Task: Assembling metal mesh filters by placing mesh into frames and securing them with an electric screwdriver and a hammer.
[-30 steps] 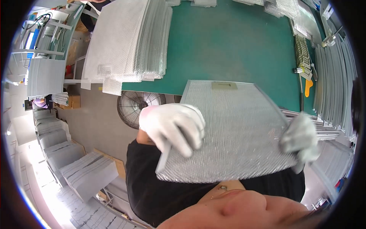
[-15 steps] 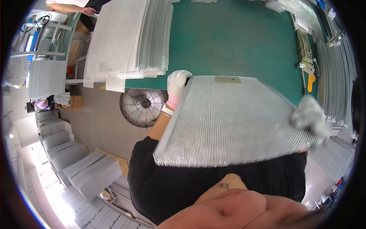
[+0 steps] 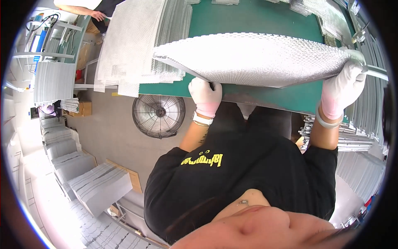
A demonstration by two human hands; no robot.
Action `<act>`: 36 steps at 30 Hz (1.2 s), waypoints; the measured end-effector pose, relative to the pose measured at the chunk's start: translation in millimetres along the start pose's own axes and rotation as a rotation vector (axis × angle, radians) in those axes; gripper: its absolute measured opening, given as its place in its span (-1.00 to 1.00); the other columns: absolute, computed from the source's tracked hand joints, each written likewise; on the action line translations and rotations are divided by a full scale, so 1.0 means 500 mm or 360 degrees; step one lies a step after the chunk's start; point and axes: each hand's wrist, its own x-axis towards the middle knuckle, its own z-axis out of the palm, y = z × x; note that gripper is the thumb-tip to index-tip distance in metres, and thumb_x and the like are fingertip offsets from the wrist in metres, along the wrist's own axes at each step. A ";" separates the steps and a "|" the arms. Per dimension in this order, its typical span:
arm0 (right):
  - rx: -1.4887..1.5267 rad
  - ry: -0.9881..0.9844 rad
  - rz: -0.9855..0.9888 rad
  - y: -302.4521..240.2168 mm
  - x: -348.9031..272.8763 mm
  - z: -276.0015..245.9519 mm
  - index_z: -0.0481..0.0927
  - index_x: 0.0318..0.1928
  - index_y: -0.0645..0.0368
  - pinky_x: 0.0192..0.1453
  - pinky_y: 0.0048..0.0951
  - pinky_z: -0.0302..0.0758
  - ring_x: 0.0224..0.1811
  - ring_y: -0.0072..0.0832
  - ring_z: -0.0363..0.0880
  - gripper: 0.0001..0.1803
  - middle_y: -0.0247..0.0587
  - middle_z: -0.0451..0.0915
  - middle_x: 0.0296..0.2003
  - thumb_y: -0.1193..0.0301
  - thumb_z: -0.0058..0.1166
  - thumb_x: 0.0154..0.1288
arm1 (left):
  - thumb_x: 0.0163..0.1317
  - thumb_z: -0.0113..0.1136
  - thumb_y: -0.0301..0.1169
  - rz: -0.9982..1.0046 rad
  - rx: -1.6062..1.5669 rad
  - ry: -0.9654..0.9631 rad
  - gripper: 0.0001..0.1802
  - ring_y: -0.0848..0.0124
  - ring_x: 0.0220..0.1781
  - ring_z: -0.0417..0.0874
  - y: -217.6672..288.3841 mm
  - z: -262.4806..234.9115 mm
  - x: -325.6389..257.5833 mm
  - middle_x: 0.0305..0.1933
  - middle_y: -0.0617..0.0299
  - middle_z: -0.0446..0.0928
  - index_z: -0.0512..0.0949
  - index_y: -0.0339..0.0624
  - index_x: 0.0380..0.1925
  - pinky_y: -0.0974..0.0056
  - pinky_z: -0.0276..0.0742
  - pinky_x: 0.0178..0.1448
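Observation:
A framed silver metal mesh panel (image 3: 248, 56) is tilted up over the green table, its mesh bowed between thin grey edge strips. My left hand (image 3: 206, 97), in a white glove with a pink cuff, is closed at the panel's near left part, by the table edge; its fingertips are partly hidden. At the far right end, my right hand (image 3: 345, 85), gloved the same way, grips the panel's side. A pale metal bar (image 3: 376, 74) sticks out to the right beside that hand; I cannot tell whether it belongs to the panel.
Stacked mesh sheets (image 3: 128, 41) overhang the green table's (image 3: 265, 97) left end. Loose mesh (image 3: 327, 20) lies at the far right, beside long metal strips (image 3: 365, 58). A caged floor fan (image 3: 159, 114) stands below. At the upper left shows another person's hand (image 3: 98, 15).
The panel has swung from lying toward my body to tilted up over the table. My right hand has moved up and gripped its right end; my left hand is slightly lower and further right.

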 end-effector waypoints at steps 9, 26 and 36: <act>-0.0045 -0.0198 -0.0091 -0.007 0.002 -0.005 0.60 -0.12 0.26 -0.14 -0.47 0.47 -0.29 -0.56 0.53 -0.66 -0.22 0.66 -0.28 0.18 0.14 0.49 | 0.06 0.36 -0.46 0.0197 -0.0423 -0.0494 -0.67 0.00 -0.06 0.62 -0.024 -0.069 0.023 -0.18 -0.07 0.61 0.61 -0.26 -0.13 0.08 0.50 0.01; 0.0844 -0.1133 -0.0850 -0.123 -0.152 -0.067 0.07 -0.72 -0.04 -0.77 -0.68 -0.09 -0.75 -0.69 0.41 -0.52 -0.17 0.52 -0.65 0.37 0.14 0.08 | 0.46 -0.10 0.17 0.0848 -0.0819 -0.2227 -0.12 -0.06 0.62 0.05 0.057 -0.075 0.132 0.53 -0.26 0.16 0.24 -0.48 0.40 0.03 -0.05 0.65; 0.0463 -0.1198 -0.0709 -0.089 -0.065 -0.084 0.40 -0.43 0.13 -0.51 -0.48 0.34 -0.48 -0.46 0.58 -0.69 -0.16 0.63 -0.44 0.25 0.11 0.40 | 0.34 0.16 0.07 0.0963 -0.2388 -0.1902 -0.28 -0.04 0.10 0.68 0.059 -0.227 0.233 0.12 -0.24 0.59 0.53 -0.45 0.14 0.00 0.61 0.14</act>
